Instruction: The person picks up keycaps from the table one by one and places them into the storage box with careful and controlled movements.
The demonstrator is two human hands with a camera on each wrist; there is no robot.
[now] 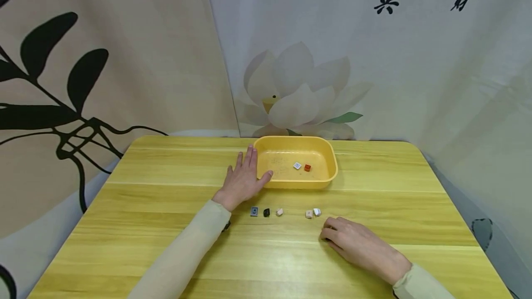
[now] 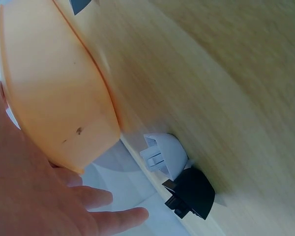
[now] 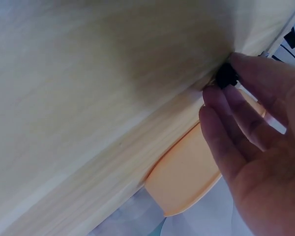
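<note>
My left hand (image 1: 241, 181) rests against the left end of a yellow plastic tray (image 1: 295, 184), fingers straight and thumb over its near rim. Over the wooden table, my right hand (image 1: 363, 246) pinches a small black piece (image 3: 227, 75), seemingly a keycap, between thumb and fingertips; the fingers partly hide it. Left of that hand lie two pale keycaps, a pinkish one (image 1: 309, 214) and a white one (image 1: 317, 212). Farther left, below the tray, sit a blue-grey keycap (image 1: 254, 212), a black keycap (image 1: 266, 212) and a light pinkish keycap (image 1: 280, 212).
Inside the tray lie a white keycap (image 1: 297, 165) and a red keycap (image 1: 307, 168). A printed cloth (image 1: 187, 59) hangs behind the far edge of the wooden table (image 1: 395, 188). The tray stands near that edge.
</note>
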